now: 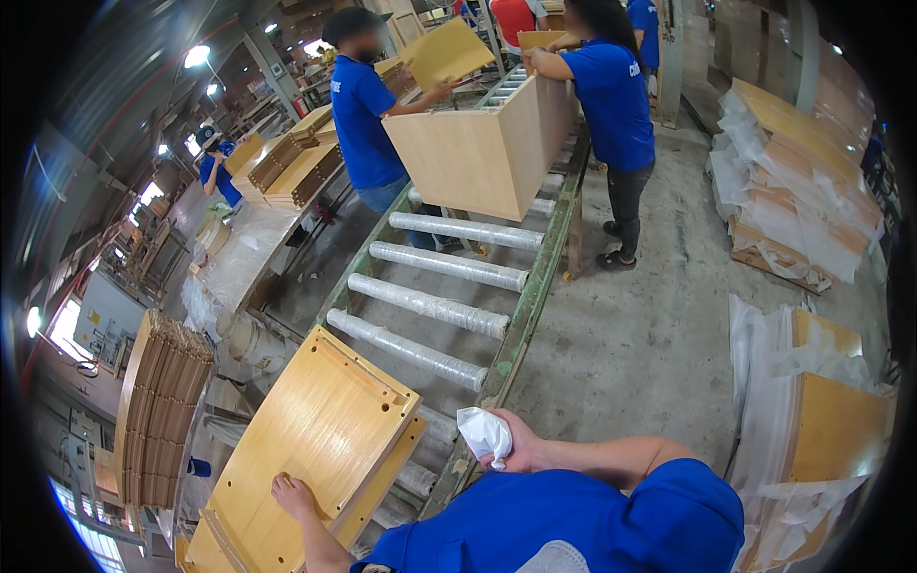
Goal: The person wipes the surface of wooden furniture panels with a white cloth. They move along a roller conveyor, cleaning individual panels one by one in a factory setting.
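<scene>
My left hand (293,497) lies flat on a light yellow wooden panel (315,430) with drilled holes, stacked on another panel at the near end of a roller conveyor (435,306). My right hand (516,449) is closed around a crumpled white cloth (484,435), held over the conveyor's green side rail (521,320). My blue sleeve fills the lower right.
Two people in blue shirts (368,105) (611,95) handle a large wooden box (487,143) farther up the rollers. Stacks of panels wrapped in plastic (793,201) (821,420) stand on the concrete floor at right. Upright panels (158,411) stand at left.
</scene>
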The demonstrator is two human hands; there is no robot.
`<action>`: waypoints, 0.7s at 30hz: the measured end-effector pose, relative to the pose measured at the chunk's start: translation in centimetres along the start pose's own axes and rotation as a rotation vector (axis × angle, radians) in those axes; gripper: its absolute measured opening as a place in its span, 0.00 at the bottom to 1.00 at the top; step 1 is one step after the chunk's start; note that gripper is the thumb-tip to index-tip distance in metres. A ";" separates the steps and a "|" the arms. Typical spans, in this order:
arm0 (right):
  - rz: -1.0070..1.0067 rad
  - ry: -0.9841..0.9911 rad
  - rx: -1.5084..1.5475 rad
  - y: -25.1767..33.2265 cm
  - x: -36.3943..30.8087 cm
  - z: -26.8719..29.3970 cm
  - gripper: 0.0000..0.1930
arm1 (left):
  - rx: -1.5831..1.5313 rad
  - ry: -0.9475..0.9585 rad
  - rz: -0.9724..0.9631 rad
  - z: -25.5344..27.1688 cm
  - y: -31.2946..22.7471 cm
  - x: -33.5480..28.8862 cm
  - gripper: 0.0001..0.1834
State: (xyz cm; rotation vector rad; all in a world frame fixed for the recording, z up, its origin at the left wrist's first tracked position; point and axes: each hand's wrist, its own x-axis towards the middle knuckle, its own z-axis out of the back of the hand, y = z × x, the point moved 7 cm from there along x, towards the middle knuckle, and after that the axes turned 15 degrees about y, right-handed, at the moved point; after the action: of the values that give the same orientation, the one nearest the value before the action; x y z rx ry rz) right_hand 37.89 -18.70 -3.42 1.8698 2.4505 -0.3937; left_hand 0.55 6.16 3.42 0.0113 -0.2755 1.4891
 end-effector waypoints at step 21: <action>0.005 -0.006 0.009 0.3 0.1 0.1 0.22 | 0.021 0.014 0.011 0.2 0.1 -0.1 0.10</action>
State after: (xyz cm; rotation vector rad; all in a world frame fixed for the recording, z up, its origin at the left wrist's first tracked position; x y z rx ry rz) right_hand 38.09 -18.57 -3.58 1.8753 2.4444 -0.4105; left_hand 0.42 6.03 3.54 0.0158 -0.2487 1.5028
